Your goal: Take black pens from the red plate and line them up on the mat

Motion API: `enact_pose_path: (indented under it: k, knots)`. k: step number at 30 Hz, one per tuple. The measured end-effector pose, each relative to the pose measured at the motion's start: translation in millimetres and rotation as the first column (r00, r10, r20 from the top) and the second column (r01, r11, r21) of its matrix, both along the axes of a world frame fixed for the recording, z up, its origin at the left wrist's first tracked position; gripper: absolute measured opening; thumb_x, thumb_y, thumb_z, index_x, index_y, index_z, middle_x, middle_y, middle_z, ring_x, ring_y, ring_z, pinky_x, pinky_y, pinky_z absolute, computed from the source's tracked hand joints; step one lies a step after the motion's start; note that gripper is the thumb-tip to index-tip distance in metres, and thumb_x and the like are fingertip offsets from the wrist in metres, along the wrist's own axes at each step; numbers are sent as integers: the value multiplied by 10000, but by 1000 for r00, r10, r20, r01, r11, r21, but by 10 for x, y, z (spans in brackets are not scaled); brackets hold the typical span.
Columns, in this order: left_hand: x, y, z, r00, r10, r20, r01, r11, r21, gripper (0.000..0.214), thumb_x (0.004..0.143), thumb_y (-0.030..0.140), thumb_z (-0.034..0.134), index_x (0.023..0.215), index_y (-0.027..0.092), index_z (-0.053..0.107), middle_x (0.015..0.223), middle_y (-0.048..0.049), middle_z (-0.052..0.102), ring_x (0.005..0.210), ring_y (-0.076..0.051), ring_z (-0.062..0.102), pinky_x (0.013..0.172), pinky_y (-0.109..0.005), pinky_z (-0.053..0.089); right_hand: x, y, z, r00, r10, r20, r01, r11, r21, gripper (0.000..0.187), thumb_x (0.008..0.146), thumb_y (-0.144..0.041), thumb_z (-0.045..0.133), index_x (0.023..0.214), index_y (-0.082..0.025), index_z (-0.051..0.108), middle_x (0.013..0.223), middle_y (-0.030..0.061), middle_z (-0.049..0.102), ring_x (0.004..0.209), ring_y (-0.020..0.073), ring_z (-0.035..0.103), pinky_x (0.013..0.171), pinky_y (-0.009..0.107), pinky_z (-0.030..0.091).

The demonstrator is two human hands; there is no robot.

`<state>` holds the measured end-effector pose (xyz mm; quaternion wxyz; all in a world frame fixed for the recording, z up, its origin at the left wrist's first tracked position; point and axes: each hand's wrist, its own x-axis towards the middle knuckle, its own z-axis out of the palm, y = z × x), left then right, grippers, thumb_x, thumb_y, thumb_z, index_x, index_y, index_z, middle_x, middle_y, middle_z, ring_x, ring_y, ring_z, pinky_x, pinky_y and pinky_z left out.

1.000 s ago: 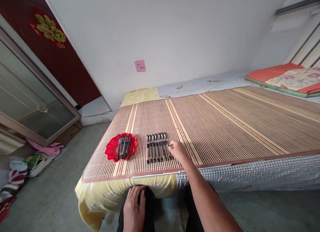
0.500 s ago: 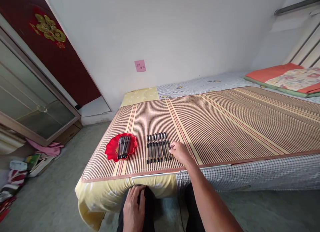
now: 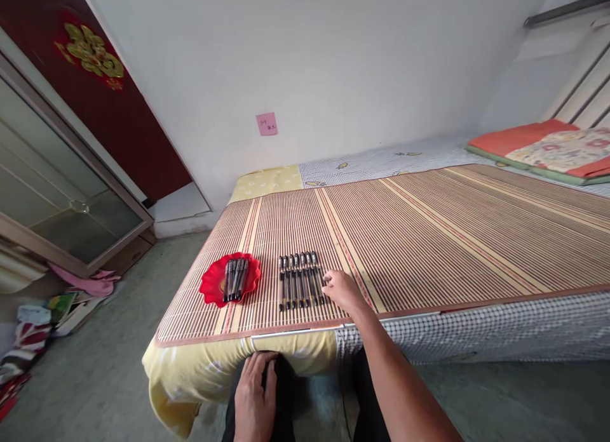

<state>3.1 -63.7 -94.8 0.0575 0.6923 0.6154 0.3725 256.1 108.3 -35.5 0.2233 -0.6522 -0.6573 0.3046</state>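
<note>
My right hand (image 3: 341,287) is at the right end of a row of black pens (image 3: 300,289) on the woven mat. Its thumb and fingers close at the rightmost pen (image 3: 320,286), which lies slightly slanted. Short dark-and-silver pieces, looking like pen caps (image 3: 297,260), line up just beyond the pen bodies. To the left, a red scalloped plate (image 3: 210,286) carries several more pens (image 3: 235,280) lying side by side. Resting on my left knee, my left hand (image 3: 256,388) has its fingers stretched out and holds nothing.
The striped mat (image 3: 419,239) covers a bed with yellow and checked cloth (image 3: 295,353). Folded orange bedding (image 3: 528,140) lies at the far right. A pink note (image 3: 267,124) sticks to the wall. Left stand a glass-panelled door (image 3: 52,169) and clothes (image 3: 31,334) on the floor.
The view shifts very slightly. My right hand stays beside the rightmost pen, with only a slight change in its fingers; my left hand has not moved.
</note>
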Motion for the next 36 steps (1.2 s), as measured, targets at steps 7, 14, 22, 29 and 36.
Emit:
enact_pose_path:
  k: [7, 14, 22, 29, 36]
  knots:
    - [5, -1, 5, 1000, 1, -4, -1, 1000, -5, 236, 991, 305, 487, 997, 246, 716, 973, -66, 753, 939, -265, 702, 836, -403, 580, -6, -23, 47, 1000, -11, -2, 11, 1000, -20, 273, 846, -152, 680, 1117, -138, 715, 1003, 88, 782, 864, 182, 716, 684, 243, 459]
    - [22, 2, 46, 1000, 5, -7, -5, 1000, 4, 231, 987, 306, 494, 987, 253, 719, 966, -57, 757, 926, -258, 710, 818, -389, 589, -16, -16, 20, 1000, -14, -1, 14, 1000, -16, 263, 843, -147, 675, 1100, -171, 724, 981, 79, 784, 863, 189, 721, 691, 249, 468]
    - [-6, -10, -1, 1000, 0, -10, 0, 1000, -1, 232, 992, 301, 490, 1004, 248, 715, 983, -61, 754, 946, -260, 708, 841, -399, 585, -22, 26, -85, 1000, -11, 11, 11, 999, 37, 164, 876, -166, 623, 993, -171, 737, 981, 87, 768, 826, 177, 700, 662, 241, 445]
    - [-17, 4, -17, 1000, -6, -14, 6, 1000, 0, 234, 995, 305, 491, 1024, 242, 715, 996, -67, 757, 958, -259, 705, 852, -400, 578, 31, 75, -221, 997, 11, -81, -5, 998, 70, 163, 830, -109, 583, 888, -157, 728, 750, 43, 730, 639, 147, 632, 596, 242, 378]
    - [-5, 1, 2, 1000, -10, 2, 10, 1000, -5, 239, 997, 312, 486, 1011, 242, 714, 988, -72, 756, 958, -262, 702, 849, -405, 575, 49, 70, -235, 988, 12, -154, -13, 1000, -9, 198, 829, -84, 534, 879, -164, 708, 662, 9, 705, 513, 120, 584, 515, 229, 327]
